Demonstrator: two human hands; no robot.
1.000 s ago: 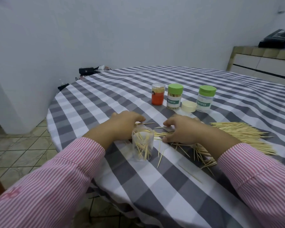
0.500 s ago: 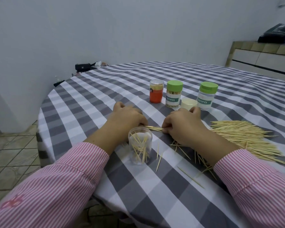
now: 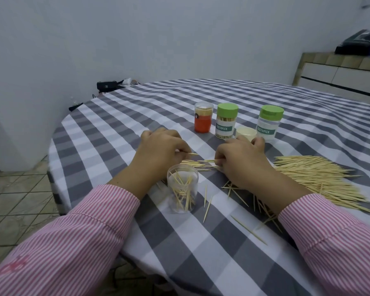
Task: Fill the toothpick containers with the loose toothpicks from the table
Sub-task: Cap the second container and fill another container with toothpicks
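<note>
A round table (image 3: pixel 107 124) covered in grey-and-white checked cloth fills the centre of the frame; pale walls stand behind and a tiled floor lies at lower left. An open clear container (image 3: pixel 182 190), left of centre, holds a few toothpicks. Further back stand an orange container (image 3: pixel 203 120) and two green-capped containers (image 3: pixel 226 121) (image 3: pixel 269 123), with a cream lid (image 3: pixel 245 133) between the latter. The loose toothpick pile (image 3: pixel 320 180) lies at right. The left hand (image 3: pixel 160 150) and right hand (image 3: pixel 241 161), fingers curled, each pinch toothpicks at centre
</note>
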